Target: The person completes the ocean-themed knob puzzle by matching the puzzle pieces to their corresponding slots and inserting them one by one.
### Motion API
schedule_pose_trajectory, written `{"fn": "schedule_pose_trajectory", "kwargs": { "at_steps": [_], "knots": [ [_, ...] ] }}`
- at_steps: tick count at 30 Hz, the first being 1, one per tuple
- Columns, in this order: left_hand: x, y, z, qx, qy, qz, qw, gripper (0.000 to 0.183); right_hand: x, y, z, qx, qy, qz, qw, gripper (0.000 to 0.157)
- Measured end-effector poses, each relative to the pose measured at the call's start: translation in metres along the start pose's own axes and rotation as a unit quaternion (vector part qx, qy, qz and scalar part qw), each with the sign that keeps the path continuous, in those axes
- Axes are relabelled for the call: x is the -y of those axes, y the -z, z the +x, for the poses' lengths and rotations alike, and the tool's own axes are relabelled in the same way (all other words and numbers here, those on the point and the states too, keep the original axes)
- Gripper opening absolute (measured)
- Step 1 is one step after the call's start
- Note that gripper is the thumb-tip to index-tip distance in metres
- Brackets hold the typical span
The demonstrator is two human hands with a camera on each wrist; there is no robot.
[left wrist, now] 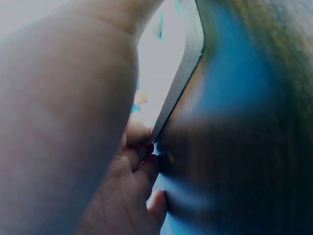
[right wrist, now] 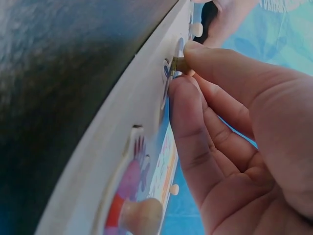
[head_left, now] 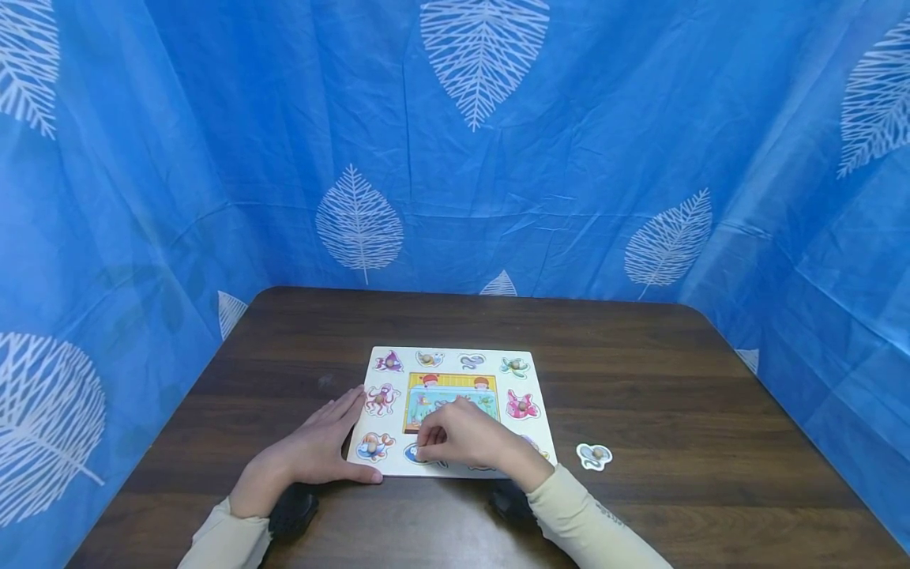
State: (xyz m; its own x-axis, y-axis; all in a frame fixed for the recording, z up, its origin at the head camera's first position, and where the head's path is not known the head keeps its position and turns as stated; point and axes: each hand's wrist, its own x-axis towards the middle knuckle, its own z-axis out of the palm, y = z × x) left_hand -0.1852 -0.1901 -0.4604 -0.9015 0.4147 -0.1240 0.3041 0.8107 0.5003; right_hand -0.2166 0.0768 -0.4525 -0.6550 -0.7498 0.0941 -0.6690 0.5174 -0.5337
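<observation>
A white wooden peg puzzle board (head_left: 494, 362) lies on the table with sea-animal pieces around its rim and a picture in the middle. My right hand (head_left: 465, 435) pinches the small wooden knob (right wrist: 182, 65) of a blue puzzle piece (head_left: 411, 452) at the board's near edge. That piece sits at its recess; whether it is fully seated I cannot tell. My left hand (head_left: 320, 446) rests along the board's left edge, fingers extended, thumb at the near left corner. In the left wrist view, the left fingertips (left wrist: 155, 164) are beside the board's side.
One loose puzzle piece (head_left: 594, 456) with a knob lies on the table, right of the board. A crab piece (head_left: 374, 446) sits near the left thumb. The worm-shaped spot (head_left: 471, 361) shows no knob. Blue leaf-patterned cloth (head_left: 540, 221) surrounds the dark wooden table (head_left: 640, 379).
</observation>
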Motion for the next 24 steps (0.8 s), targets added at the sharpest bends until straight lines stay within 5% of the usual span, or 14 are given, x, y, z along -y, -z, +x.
{"fn": "schedule_pose_trajectory", "kwargs": {
  "at_steps": [24],
  "knots": [
    [-0.001,0.001,-0.002,0.002,-0.002,-0.008,1.0000,0.129,-0.009,0.030,-0.012,-0.016,-0.001,0.010,1.000,0.017]
  ]
}}
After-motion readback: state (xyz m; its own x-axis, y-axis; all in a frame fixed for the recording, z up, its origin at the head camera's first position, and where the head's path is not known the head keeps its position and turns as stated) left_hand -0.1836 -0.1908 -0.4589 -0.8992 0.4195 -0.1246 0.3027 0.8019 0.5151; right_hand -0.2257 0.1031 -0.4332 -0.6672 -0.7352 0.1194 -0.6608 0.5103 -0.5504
